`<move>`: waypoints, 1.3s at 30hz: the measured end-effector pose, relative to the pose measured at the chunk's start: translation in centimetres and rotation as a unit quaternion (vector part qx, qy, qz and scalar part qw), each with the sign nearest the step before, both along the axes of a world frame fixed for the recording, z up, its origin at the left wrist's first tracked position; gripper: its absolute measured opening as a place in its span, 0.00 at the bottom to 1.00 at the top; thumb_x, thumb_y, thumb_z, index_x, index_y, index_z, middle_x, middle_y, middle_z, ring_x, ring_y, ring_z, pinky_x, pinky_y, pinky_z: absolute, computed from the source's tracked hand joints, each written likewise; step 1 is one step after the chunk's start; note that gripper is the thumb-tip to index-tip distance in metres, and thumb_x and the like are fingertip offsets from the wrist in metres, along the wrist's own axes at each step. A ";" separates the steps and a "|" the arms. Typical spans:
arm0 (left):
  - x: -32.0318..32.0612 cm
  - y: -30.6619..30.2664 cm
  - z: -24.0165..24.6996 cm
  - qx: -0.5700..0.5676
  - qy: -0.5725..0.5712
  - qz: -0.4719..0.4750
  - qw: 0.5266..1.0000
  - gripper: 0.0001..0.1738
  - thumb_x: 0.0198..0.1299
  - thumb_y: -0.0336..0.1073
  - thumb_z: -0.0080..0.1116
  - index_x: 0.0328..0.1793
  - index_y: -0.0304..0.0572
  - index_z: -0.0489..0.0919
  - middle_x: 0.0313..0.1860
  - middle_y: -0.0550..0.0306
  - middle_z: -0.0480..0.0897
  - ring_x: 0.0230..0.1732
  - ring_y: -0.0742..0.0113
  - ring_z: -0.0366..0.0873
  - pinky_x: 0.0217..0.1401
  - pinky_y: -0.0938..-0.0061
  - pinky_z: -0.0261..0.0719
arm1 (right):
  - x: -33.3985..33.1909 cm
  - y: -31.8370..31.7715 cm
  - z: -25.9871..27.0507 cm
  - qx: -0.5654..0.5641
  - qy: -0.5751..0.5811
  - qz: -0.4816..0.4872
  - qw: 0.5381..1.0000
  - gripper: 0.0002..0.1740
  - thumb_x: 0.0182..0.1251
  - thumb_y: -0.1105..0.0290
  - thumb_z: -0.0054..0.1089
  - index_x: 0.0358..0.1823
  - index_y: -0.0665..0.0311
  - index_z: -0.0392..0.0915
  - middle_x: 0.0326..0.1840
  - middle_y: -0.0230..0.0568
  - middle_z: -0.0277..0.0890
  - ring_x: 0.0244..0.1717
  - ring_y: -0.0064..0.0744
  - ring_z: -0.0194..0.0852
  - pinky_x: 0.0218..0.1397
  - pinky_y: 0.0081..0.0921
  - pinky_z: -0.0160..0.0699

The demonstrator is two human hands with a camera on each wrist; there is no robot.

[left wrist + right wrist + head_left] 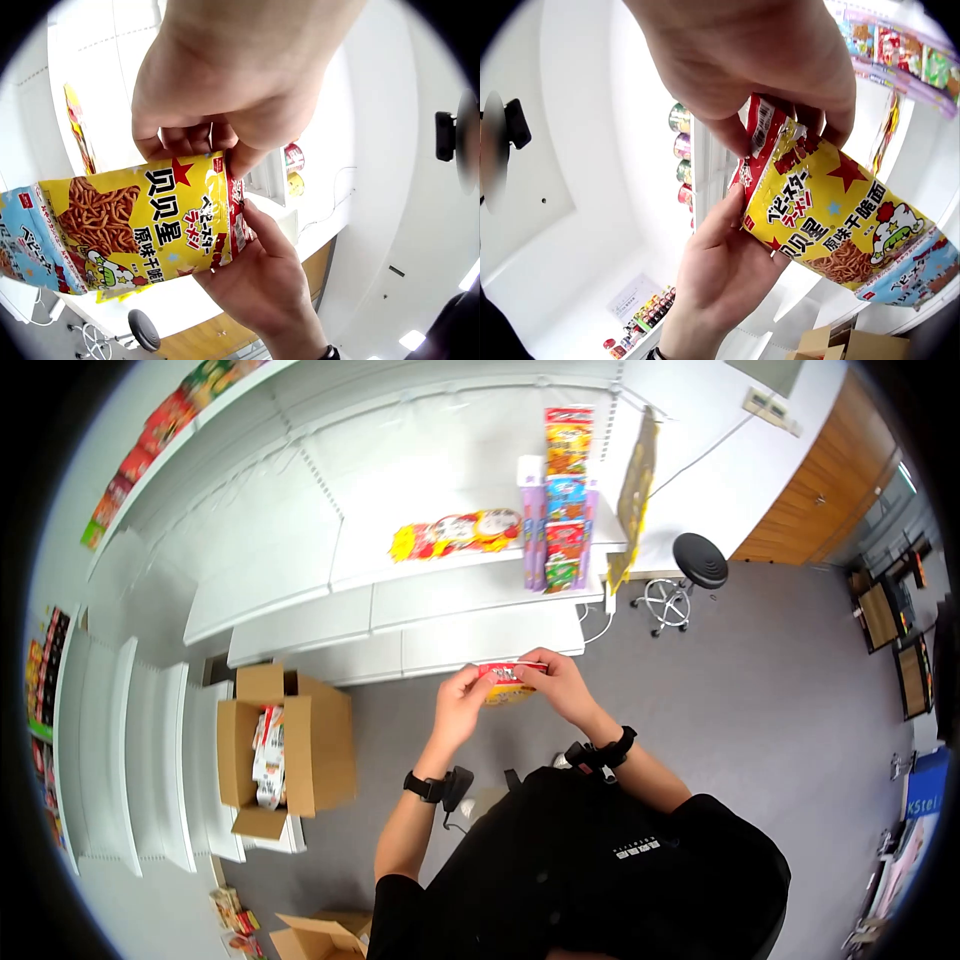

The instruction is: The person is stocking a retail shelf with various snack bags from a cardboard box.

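Observation:
Both hands grip a connected strip of crispy-noodle snack packets (510, 690) by its top, over the floor in front of the low shelves. My left hand (460, 705) pinches one upper corner and my right hand (565, 690) pinches the other, thumbs on the front. A yellow packet (142, 225) with a red top band, a noodle picture and a red star shows close up in the left wrist view. Joined below it is a light blue packet (915, 274), seen in the right wrist view. The strip's lower part is out of the wrist views.
On the white shelf (270, 590) lies a flat red-and-yellow packet strip (455, 535). Beside it, a packet strip (566, 500) stands in a purple holder (533, 530). An open cardboard box (330, 750) holding white packs (268, 760) is at left. A black stool (700, 560) stands at right.

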State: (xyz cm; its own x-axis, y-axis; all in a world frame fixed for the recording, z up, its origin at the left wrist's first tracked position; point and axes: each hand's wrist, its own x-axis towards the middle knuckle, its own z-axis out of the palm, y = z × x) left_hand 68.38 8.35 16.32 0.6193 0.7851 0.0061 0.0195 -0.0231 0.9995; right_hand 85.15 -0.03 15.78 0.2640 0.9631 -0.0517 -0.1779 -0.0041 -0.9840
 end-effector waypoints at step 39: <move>36.9 20.8 10.2 0.087 -0.111 -0.052 0.989 0.10 0.60 0.33 0.58 0.43 0.33 0.79 0.34 0.61 0.81 0.33 0.79 0.74 0.36 0.83 0.72 | 32.6 19.6 10.6 0.136 -0.092 -0.155 0.974 0.12 0.63 0.69 0.59 0.42 0.71 0.76 0.33 0.35 0.78 0.33 0.17 0.72 0.38 0.17 0.72</move>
State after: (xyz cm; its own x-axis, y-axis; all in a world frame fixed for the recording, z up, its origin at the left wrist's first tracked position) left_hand 105.25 29.15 26.53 0.6646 0.6926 0.2804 -0.2114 -0.1857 0.9596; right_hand 117.80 19.53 26.40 0.5248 0.8074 0.2697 0.0506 0.2867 -0.9567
